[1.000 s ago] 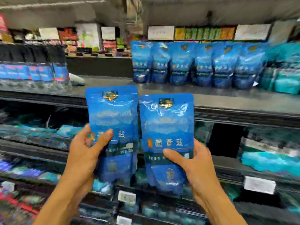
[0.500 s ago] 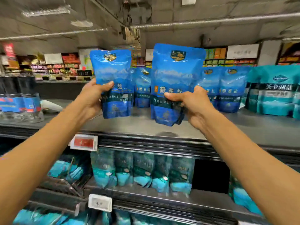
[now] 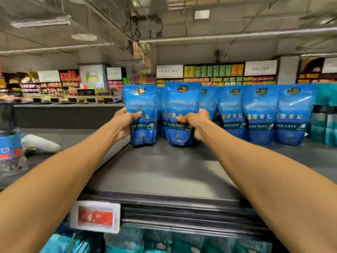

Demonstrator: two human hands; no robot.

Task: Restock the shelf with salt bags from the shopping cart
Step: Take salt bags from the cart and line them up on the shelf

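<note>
1. Hands: both arms are stretched forward over the top shelf (image 3: 164, 172), each hand gripping one blue salt bag.
2. Left hand (image 3: 125, 123): the thumb lies across the front of the left salt bag (image 3: 142, 114) at mid-height, with the remaining fingers behind it and out of sight. The grip is clamped on the bag.
3. Right hand (image 3: 197, 123): fingers are curled round the right edge of the right salt bag (image 3: 182, 110), thumb on its printed face. The grip is clamped on the bag.
4. Position of held bags: both stand upright with their bases on or at the dark grey shelf surface; contact cannot be confirmed because of motion blur. They stand just beside each other, at the left end of the stocked row.
5. Stocked row (image 3: 260, 114): further matching blue bags stand upright to the right, side by side, with at least one more partly hidden behind the right-hand held bag.
6. Adjacent stock: teal packages (image 3: 326, 125) stand at the far right of the same shelf; bottles (image 3: 11, 143) and a white object (image 3: 42, 143) are at the far left.
7. Shelf edge: a price tag (image 3: 94, 218) with a red panel is fixed to the front rail, lower left.
8. Lower tier: teal bags (image 3: 164, 241) are visible beneath the shelf.
</note>
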